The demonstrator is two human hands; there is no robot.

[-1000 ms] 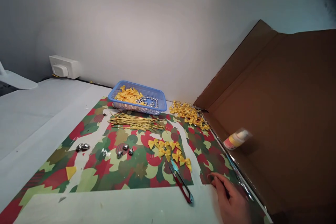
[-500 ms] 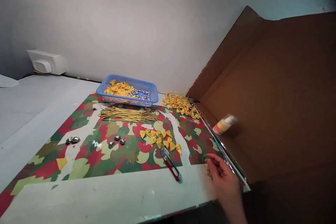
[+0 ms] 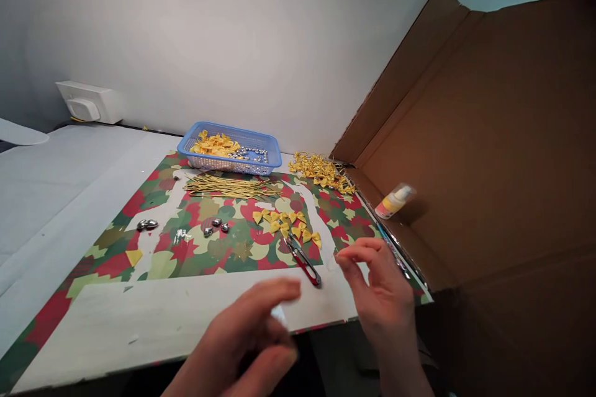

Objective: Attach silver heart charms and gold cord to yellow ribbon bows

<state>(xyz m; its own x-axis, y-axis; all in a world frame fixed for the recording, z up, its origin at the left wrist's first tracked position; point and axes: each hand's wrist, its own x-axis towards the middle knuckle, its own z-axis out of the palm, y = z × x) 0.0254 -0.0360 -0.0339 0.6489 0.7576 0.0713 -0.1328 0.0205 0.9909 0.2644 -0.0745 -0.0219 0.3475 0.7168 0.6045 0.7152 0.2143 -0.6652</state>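
My right hand point(image 3: 379, 288) is above the table's front right edge, thumb and forefinger pinched on a thin thread point(image 3: 331, 260) that barely shows. My left hand point(image 3: 254, 335), slightly blurred, hovers over the front edge with thumb and forefinger apart and nothing between them. Between and beyond the hands lie thread snips point(image 3: 303, 262) with dark red handles, tips towards a group of small yellow ribbon bows point(image 3: 285, 223). Several shiny silver beads point(image 3: 216, 228) rest left of the bows, and more silver beads point(image 3: 147, 224) lie farther left.
A blue basket point(image 3: 265, 136) holds yellow bows and silver beads. Before it lies a bundle of gold twist ties point(image 3: 228, 187). Bows with ties point(image 3: 321, 172) are piled beside a cardboard wall point(image 3: 488, 136). A small bottle point(image 3: 393, 201) stands at right; a yellow scrap point(image 3: 134, 257) lies left.
My left hand has come into view from below. My right hand has moved slightly left and up, still pinching. The whole view has shifted a little.
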